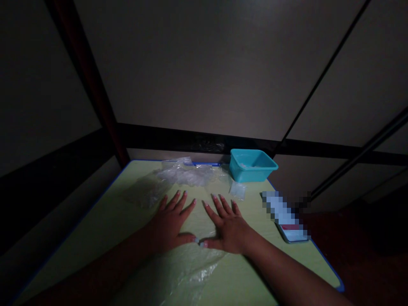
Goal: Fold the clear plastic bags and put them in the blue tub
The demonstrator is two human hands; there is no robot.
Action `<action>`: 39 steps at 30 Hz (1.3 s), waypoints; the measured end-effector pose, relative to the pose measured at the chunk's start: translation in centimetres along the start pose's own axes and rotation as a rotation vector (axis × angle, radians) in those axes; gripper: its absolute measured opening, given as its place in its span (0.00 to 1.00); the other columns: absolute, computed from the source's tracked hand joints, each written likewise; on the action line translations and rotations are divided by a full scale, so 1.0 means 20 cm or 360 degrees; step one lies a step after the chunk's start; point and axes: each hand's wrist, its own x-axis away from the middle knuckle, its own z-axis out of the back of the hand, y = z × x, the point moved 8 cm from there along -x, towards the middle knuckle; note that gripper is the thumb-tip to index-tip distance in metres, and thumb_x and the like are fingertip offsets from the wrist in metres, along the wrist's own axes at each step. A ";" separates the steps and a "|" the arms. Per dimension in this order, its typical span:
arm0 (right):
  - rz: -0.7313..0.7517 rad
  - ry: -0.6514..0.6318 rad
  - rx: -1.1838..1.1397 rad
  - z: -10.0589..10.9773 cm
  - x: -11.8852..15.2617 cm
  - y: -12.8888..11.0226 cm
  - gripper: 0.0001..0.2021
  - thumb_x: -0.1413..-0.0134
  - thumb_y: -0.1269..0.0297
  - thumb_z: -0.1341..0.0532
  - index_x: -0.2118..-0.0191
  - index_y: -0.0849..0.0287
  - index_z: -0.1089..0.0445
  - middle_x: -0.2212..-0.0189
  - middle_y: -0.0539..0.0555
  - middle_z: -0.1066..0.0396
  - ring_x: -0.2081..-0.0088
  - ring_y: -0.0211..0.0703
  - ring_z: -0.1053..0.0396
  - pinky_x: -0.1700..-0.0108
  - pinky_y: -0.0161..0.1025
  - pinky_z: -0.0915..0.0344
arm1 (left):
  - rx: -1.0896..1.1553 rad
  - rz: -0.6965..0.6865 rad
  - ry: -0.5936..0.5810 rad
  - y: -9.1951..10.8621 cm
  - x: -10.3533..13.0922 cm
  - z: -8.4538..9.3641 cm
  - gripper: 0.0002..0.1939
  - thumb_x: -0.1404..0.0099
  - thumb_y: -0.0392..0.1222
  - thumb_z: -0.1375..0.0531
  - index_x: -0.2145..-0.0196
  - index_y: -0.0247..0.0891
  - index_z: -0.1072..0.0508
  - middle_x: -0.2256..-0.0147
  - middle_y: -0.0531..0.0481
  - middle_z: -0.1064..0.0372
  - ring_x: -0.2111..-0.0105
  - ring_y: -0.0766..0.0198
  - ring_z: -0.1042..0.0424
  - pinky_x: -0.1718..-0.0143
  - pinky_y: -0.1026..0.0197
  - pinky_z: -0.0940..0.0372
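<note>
Both of my hands lie palm down on a pale green table [255, 272], fingers spread and thumb tips almost meeting. My left hand [172, 223] holds nothing, and neither does my right hand [229, 227]. Under and in front of the thumbs spreads a clear plastic sheet or bag [199, 272]. Beyond my left fingertips is a heap of crumpled clear plastic bags [188, 173]. A small clear packet with whitish contents [238, 190] sits just past my right fingertips.
A turquoise plastic basin [251, 173] stands at the far right corner, with something whitish inside. Along the right edge lies a phone-like flat object [293, 233], partly blurred out. A dark panelled wall [197, 76] rises behind the blue-edged table.
</note>
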 end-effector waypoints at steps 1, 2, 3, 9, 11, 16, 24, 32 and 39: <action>-0.0013 -0.0011 -0.0001 0.01 0.00 0.01 0.52 0.55 0.28 0.49 0.32 0.50 0.69 0.34 0.62 0.81 0.34 0.61 0.82 0.40 0.67 0.75 | 0.0008 -0.0002 -0.0006 0.00 0.00 -0.01 0.47 0.43 0.68 0.45 0.34 0.40 0.52 0.34 0.31 0.64 0.35 0.37 0.66 0.42 0.31 0.63; -0.0022 -0.0023 -0.0006 0.01 0.00 0.01 0.51 0.55 0.28 0.49 0.32 0.51 0.69 0.34 0.62 0.81 0.34 0.61 0.82 0.40 0.67 0.76 | 0.0016 -0.0006 -0.0015 0.00 0.00 -0.01 0.47 0.43 0.68 0.45 0.34 0.40 0.53 0.34 0.31 0.65 0.35 0.37 0.67 0.42 0.30 0.64; -0.0024 -0.0037 -0.0014 0.02 0.00 0.02 0.51 0.54 0.29 0.49 0.32 0.51 0.69 0.34 0.62 0.81 0.34 0.60 0.82 0.40 0.67 0.76 | 0.0021 -0.0011 -0.0019 -0.01 0.00 -0.02 0.47 0.43 0.68 0.45 0.34 0.41 0.53 0.34 0.31 0.65 0.35 0.37 0.67 0.42 0.30 0.64; 0.0035 -0.0069 -0.0084 0.06 0.02 0.03 0.49 0.51 0.30 0.51 0.33 0.50 0.73 0.34 0.58 0.84 0.34 0.56 0.81 0.40 0.67 0.80 | -0.0053 -0.0042 0.0253 -0.07 -0.03 0.08 0.39 0.40 0.59 0.42 0.37 0.38 0.44 0.35 0.34 0.55 0.35 0.41 0.60 0.40 0.33 0.62; 0.0052 -0.0060 -0.0093 0.07 0.03 0.03 0.50 0.52 0.30 0.50 0.33 0.50 0.73 0.34 0.57 0.84 0.34 0.57 0.81 0.40 0.66 0.81 | -0.0030 -0.0081 0.0394 -0.07 -0.03 0.12 0.33 0.37 0.54 0.44 0.39 0.35 0.41 0.36 0.35 0.50 0.36 0.45 0.55 0.39 0.38 0.58; 0.0100 -0.0098 -0.0070 0.04 0.02 0.03 0.48 0.50 0.32 0.49 0.32 0.51 0.73 0.34 0.60 0.83 0.33 0.58 0.80 0.41 0.67 0.80 | 0.0060 -0.0289 0.0321 -0.02 -0.02 0.10 0.33 0.37 0.54 0.44 0.39 0.37 0.41 0.36 0.37 0.50 0.37 0.46 0.51 0.41 0.41 0.51; 0.0686 -0.0098 -0.0207 0.11 0.19 -0.24 0.43 0.46 0.43 0.43 0.32 0.55 0.63 0.32 0.59 0.68 0.32 0.53 0.72 0.36 0.59 0.71 | 0.0057 -0.0140 0.0504 -0.09 -0.04 0.09 0.21 0.33 0.46 0.48 0.46 0.34 0.32 0.43 0.37 0.38 0.40 0.49 0.42 0.42 0.43 0.47; 0.1064 -0.0178 -0.0215 0.12 0.31 -0.36 0.16 0.40 0.52 0.44 0.52 0.52 0.27 0.39 0.50 0.42 0.34 0.45 0.57 0.34 0.53 0.68 | 0.0069 -0.0140 0.0477 -0.09 -0.05 0.06 0.23 0.35 0.49 0.45 0.45 0.35 0.34 0.43 0.38 0.37 0.42 0.49 0.40 0.43 0.44 0.45; 0.0728 -0.0228 -0.0191 0.09 0.30 -0.27 0.34 0.44 0.48 0.41 0.37 0.61 0.43 0.35 0.63 0.56 0.33 0.53 0.65 0.35 0.57 0.64 | 0.0061 -0.0161 0.0485 -0.08 -0.05 0.08 0.23 0.35 0.47 0.43 0.46 0.32 0.33 0.44 0.36 0.36 0.42 0.49 0.39 0.44 0.47 0.43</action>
